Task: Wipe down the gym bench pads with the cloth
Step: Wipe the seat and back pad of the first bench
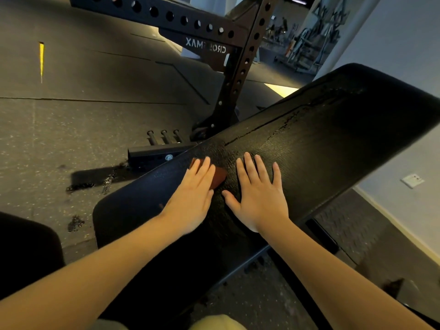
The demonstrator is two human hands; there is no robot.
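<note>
1. Bench pad (pixel 333 139): a long black textured cushion that runs diagonally from lower left to upper right. A seam line crosses its upper surface, and the area round the hands has a wet sheen.
2. Left hand (pixel 190 198): laid flat, with straight fingers pressing down on the cloth; nothing is gripped.
3. Cloth (pixel 220 177): reddish-brown and lying on the pad. It is mostly covered by the left hand's fingers, with its edge showing beside them.
4. Right hand (pixel 259 198): palm down on the bare pad just beside the cloth, with fingers straight and spread; it holds nothing.
5. Rack frame (pixel 238 75): dark steel members punched with rows of round holes, standing beyond the bench.
6. Lettering (pixel 206 45): white capitals on the frame, seen mirror-reversed. They appear to read CROSSMAX, though the middle letters are less distinct.
7. Floor (pixel 71 115): dark speckled rubber tiles with a yellow stripe (pixel 41 60) and dark wet patches (pixel 76 222).
8. Wall plate (pixel 412 180): white, set low on the right-hand wall; any marking on it is too small to read.
</note>
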